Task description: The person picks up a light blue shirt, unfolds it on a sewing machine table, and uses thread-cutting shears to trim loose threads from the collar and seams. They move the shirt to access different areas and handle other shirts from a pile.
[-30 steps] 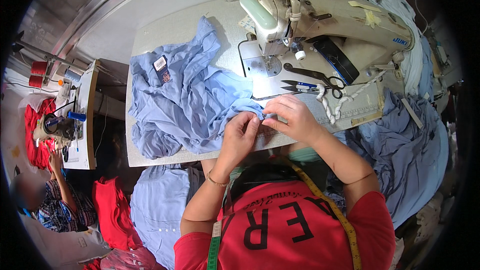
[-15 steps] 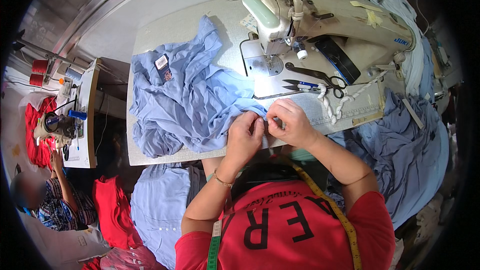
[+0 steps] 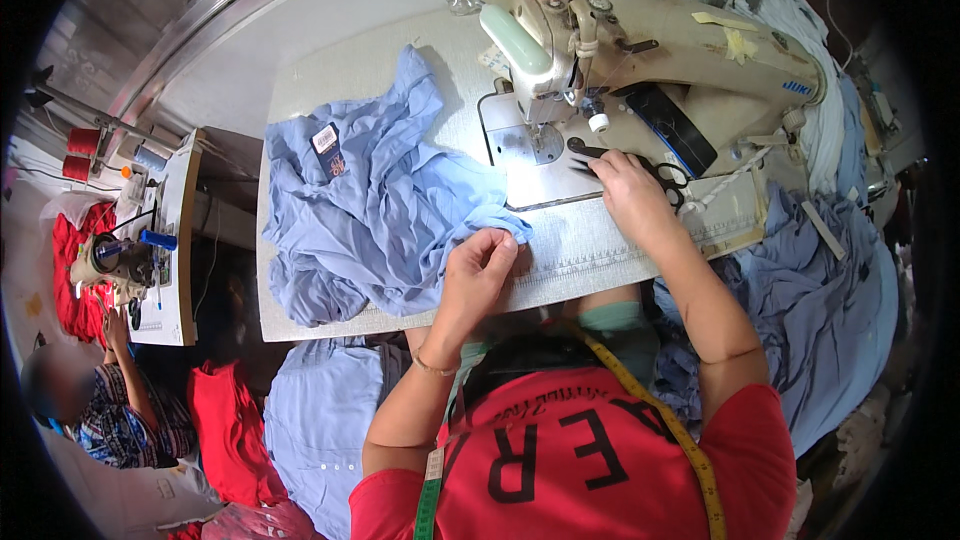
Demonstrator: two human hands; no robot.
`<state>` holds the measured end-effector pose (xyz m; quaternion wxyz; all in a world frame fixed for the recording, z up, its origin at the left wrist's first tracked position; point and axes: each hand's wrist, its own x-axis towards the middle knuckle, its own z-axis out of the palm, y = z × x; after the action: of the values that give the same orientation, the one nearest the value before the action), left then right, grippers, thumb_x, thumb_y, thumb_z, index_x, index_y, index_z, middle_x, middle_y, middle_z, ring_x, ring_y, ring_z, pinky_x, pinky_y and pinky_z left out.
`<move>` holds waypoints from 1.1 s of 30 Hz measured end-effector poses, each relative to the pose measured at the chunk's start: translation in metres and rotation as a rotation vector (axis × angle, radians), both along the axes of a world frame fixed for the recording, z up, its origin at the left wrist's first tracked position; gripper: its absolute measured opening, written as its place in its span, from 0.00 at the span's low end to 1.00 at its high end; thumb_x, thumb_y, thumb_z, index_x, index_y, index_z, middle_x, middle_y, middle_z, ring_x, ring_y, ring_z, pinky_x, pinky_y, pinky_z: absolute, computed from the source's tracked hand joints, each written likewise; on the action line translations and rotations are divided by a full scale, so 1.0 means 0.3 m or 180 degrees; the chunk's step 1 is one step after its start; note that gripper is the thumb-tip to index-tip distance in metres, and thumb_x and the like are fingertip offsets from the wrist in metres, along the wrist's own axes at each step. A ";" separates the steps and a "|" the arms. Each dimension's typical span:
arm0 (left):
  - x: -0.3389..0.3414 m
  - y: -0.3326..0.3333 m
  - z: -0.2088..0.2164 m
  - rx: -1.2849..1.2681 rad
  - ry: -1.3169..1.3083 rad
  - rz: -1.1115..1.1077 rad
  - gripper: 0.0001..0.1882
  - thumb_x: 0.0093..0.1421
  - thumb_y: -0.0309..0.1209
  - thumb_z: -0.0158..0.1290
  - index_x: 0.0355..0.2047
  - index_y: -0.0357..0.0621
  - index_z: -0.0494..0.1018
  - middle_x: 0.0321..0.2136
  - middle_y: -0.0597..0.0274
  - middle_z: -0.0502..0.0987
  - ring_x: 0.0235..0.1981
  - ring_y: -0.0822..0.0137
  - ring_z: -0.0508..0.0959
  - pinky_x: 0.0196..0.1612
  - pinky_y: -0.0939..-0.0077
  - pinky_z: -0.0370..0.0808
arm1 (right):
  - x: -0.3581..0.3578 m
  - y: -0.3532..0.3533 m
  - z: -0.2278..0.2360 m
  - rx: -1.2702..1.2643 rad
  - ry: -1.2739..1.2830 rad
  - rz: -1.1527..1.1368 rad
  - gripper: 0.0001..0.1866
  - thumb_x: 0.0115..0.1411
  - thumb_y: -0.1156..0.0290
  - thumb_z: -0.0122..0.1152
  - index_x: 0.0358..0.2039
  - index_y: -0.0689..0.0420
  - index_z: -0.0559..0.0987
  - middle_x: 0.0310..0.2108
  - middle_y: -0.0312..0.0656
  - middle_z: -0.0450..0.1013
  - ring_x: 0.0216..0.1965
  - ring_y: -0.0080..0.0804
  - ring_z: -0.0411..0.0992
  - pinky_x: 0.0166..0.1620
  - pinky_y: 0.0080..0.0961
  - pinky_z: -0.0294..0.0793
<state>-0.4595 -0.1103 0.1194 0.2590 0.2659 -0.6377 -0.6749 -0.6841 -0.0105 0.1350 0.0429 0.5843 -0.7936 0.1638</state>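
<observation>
A light blue garment [image 3: 370, 180] with a dark hang tag [image 3: 327, 143] lies crumpled on the sewing table. My left hand [image 3: 476, 270] is closed, pinching the garment's edge between thumb and fingers close to the front of the table. Beyond it, to the right, my right hand [image 3: 640, 200] has its fingers curled over the small thread snips, whose dark blades [image 3: 582, 167] stick out on the left; the rest of them is hidden under the hand. Black-handled scissors [image 3: 672, 178] lie right against that hand. The sewing machine [image 3: 545, 80] stands just behind, its needle area lit.
A dark phone-like slab [image 3: 672, 128] lies under the machine arm. A white braided cord [image 3: 715, 195] rests at right. Blue cloth [image 3: 770, 290] is heaped beside the table, and folded blue garments [image 3: 325, 410] sit at lower left. Another person [image 3: 125, 405] works at a second machine.
My right hand has left the fabric edge and moved right and away from me onto the thread snips. My left hand still pinches the garment, slightly lower and to the left.
</observation>
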 end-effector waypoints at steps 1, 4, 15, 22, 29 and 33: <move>-0.002 0.000 -0.003 -0.0015 0.0027 0.0005 0.09 0.62 0.29 0.49 0.30 0.35 0.72 0.22 0.76 0.68 0.25 0.84 0.64 0.28 0.87 0.63 | -0.011 0.002 -0.005 -0.0084 -0.0130 0.0011 0.16 0.53 0.79 0.52 0.45 0.62 0.72 0.43 0.48 0.69 0.45 0.49 0.68 0.48 0.36 0.68; -0.002 -0.001 -0.016 -0.0069 0.0059 0.0065 0.09 0.62 0.29 0.49 0.30 0.35 0.72 0.22 0.76 0.68 0.25 0.84 0.64 0.28 0.87 0.63 | -0.011 0.004 0.009 -0.0285 -0.0620 0.0115 0.14 0.56 0.76 0.52 0.44 0.62 0.72 0.38 0.48 0.71 0.40 0.50 0.70 0.42 0.36 0.70; -0.011 0.014 0.000 -0.0067 0.0044 0.0175 0.07 0.61 0.28 0.50 0.29 0.37 0.72 0.23 0.76 0.69 0.26 0.83 0.65 0.30 0.88 0.63 | 0.258 0.059 0.056 -0.0141 -0.2558 0.0519 0.15 0.59 0.63 0.54 0.42 0.57 0.68 0.25 0.51 0.71 0.30 0.51 0.71 0.31 0.38 0.67; -0.010 0.012 -0.011 -0.0386 -0.0053 0.0234 0.06 0.61 0.27 0.50 0.30 0.37 0.72 0.24 0.76 0.70 0.26 0.83 0.65 0.30 0.88 0.63 | 0.263 0.049 0.056 -0.0048 -0.2413 0.0436 0.14 0.59 0.62 0.54 0.40 0.57 0.67 0.25 0.53 0.72 0.31 0.55 0.71 0.31 0.44 0.66; -0.010 0.013 -0.024 -0.0468 -0.0107 0.0275 0.05 0.61 0.27 0.51 0.30 0.37 0.72 0.24 0.76 0.70 0.26 0.83 0.66 0.30 0.88 0.64 | 0.264 0.046 0.060 -0.0082 -0.2313 0.0478 0.12 0.59 0.63 0.53 0.38 0.57 0.67 0.24 0.53 0.71 0.30 0.55 0.70 0.30 0.44 0.66; -0.011 0.014 -0.019 -0.0533 -0.0063 0.0306 0.06 0.60 0.27 0.51 0.30 0.36 0.72 0.24 0.76 0.70 0.26 0.83 0.66 0.30 0.88 0.64 | 0.263 0.044 0.063 -0.0031 -0.2350 0.0473 0.12 0.59 0.64 0.53 0.37 0.57 0.67 0.24 0.53 0.71 0.30 0.56 0.70 0.30 0.45 0.65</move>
<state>-0.4628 -0.1060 0.1137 0.3060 0.2803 -0.6809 -0.6034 -0.6052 0.0029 0.1539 -0.2553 0.5418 -0.7103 0.3698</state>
